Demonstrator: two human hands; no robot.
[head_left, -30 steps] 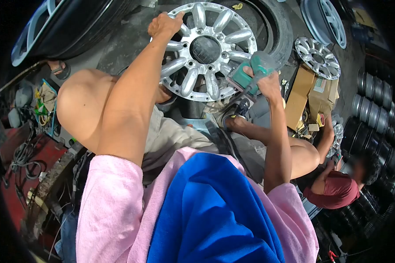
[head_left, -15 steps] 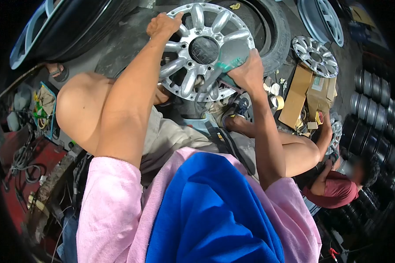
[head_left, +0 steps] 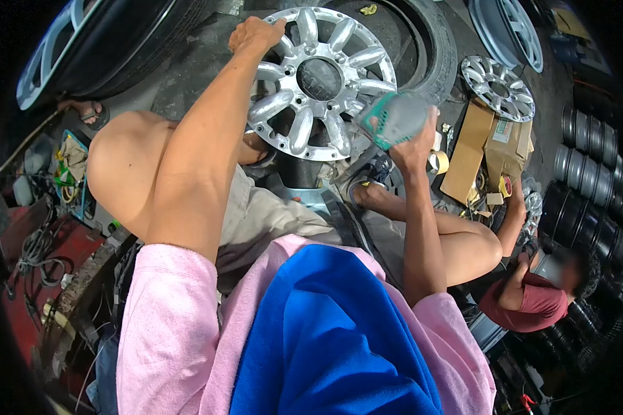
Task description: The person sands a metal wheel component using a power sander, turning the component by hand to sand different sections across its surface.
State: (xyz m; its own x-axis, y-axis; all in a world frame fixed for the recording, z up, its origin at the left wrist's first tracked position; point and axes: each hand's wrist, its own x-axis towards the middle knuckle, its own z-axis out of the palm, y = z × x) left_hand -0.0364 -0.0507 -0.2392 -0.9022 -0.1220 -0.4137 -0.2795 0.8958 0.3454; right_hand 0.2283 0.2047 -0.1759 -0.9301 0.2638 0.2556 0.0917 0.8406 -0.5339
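A silver multi-spoke wheel face (head_left: 302, 128) with a round centre hole lies in front of me at the top middle. My left hand (head_left: 256, 34) grips its upper left rim, fingers closed over the edge. At the lower right of the wheel, my right hand (head_left: 417, 146) is wrapped round a green and grey power sander (head_left: 393, 119). The sander is near the right ends of the spokes; whether it touches them is hard to tell. Its underside is hidden.
A tire (head_left: 444, 59) lies behind the wheel. Another silver wheel face (head_left: 498, 88) and a cardboard box (head_left: 467, 155) are on the right. A person in a red shirt (head_left: 522, 302) sits at the lower right, near stacked rims (head_left: 588, 166). A large wheel (head_left: 118, 55) stands upper left.
The sander moved left over the wheel's spokes, then back to the right toward its lower right edge. My left hand stays on the rim, and the wheel has shifted slightly left.
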